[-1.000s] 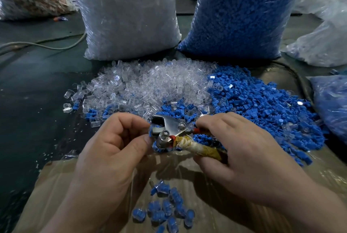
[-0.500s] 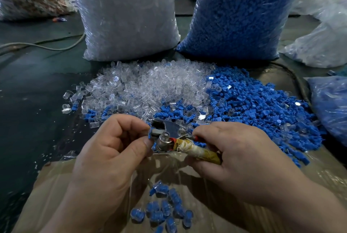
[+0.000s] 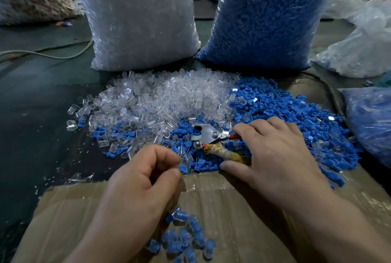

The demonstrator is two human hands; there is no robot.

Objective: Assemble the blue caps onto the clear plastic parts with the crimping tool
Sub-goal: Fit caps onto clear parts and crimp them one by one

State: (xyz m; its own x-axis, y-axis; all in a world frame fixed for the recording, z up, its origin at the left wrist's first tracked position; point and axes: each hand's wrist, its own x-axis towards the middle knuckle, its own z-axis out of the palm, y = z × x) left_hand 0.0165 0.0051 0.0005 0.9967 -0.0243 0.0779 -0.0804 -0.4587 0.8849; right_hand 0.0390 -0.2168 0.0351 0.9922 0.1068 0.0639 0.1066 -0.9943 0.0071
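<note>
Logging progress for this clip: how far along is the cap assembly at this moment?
Done: a small cluster of assembled pieces lies on the cardboard. In hand: the left hand pinches what looks like another capped piece, and the right hand grips the crimping tool. Left: big loose piles of clear parts and blue caps, plus the full clear bag and blue bag. Early days.

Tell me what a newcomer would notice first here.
Two tall bags stand at the back, the bag of clear parts on the left and the bag of blue caps on the right, with a loose clear heap and blue heap spilled in front. Nearer, the right hand holds the crimping tool over the heaps, and the left hand pinches a blue-capped piece near the far edge of the cardboard.
</note>
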